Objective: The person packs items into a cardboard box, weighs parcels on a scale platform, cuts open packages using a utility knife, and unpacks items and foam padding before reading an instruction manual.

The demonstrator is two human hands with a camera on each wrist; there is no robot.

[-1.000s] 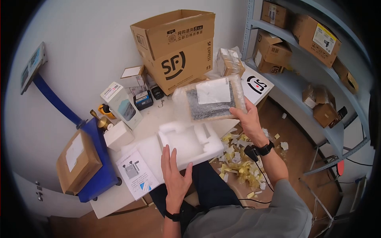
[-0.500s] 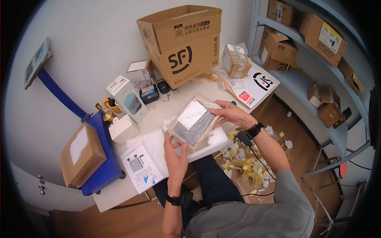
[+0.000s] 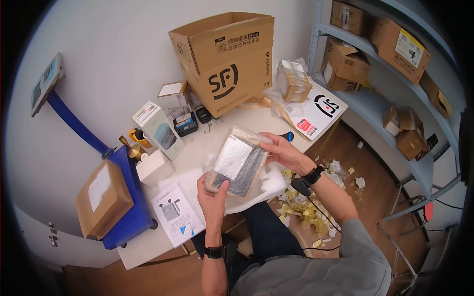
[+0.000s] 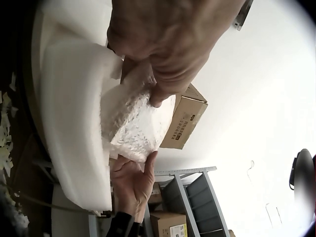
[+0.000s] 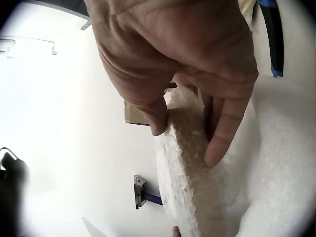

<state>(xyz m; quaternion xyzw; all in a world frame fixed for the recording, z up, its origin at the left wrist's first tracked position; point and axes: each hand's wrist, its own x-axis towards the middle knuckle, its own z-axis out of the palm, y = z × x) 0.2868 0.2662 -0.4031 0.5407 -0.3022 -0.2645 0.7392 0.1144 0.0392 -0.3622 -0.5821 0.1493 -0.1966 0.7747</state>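
Observation:
A flat package in bubble wrap [image 3: 238, 160], with a white label on its upper face, is held tilted over white foam [image 3: 273, 182]. The left hand [image 3: 213, 201] grips its lower left edge, thumb on top. At the upper right edge the right hand [image 3: 286, 152] pinches it between thumb and fingers. In the left wrist view the left thumb presses the wrap [image 4: 140, 126] while the right hand [image 4: 132, 183] holds the far end. The right wrist view shows the right hand [image 5: 182, 64] with thumb and fingers on opposite faces of the package [image 5: 190, 168].
Behind stands a large open carton [image 3: 229, 64]. To the left are a printed sheet [image 3: 177, 214], a white box [image 3: 154, 167] and a brown box [image 3: 104, 197] on a blue scale. A blue-black tool [image 3: 287, 136] lies right of the package. Paper scraps [image 3: 316, 212] cover the floor; shelves stand right.
The package has come down and left from the right hand's raised hold to between both hands. The left hand, empty at first, now grips it, and the package has turned.

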